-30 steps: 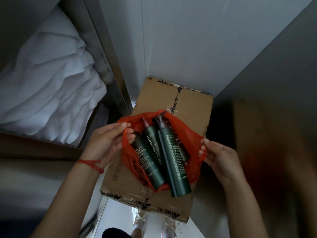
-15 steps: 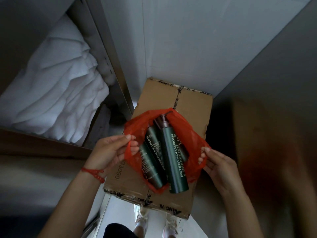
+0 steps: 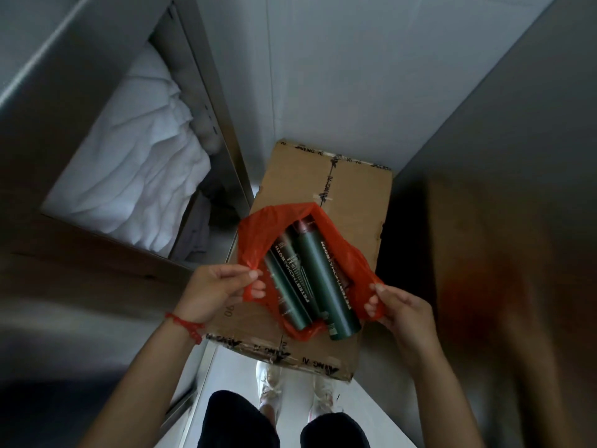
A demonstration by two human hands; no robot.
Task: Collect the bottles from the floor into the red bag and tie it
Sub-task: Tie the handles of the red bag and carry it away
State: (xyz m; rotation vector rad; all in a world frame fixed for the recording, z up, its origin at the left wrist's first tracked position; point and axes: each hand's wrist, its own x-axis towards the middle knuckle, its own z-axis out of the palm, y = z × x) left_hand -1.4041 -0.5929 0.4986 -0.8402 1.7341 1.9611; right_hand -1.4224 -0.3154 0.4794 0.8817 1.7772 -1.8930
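A thin red bag (image 3: 258,234) lies on a cardboard box (image 3: 355,202), its mouth spread wide toward me. Inside lie several dark green bottles with white lettering: a long one (image 3: 326,282) on the right, whose base sticks out of the bag, and shorter ones (image 3: 287,286) to its left. My left hand (image 3: 216,289) pinches the bag's left edge between thumb and fingers. My right hand (image 3: 397,308) pinches the bag's right edge. Both hands hold the plastic just above the box.
The box fills a narrow gap between a metal shelf unit (image 3: 223,150) on the left and a dark panel (image 3: 484,221) on the right. White folded linen (image 3: 139,176) lies in the shelf. My legs and white shoes (image 3: 268,389) stand on the pale floor below.
Both hands have slid down the bag's edges toward me, and the bag's mouth is stretched a little wider. The bottles have stayed in place.
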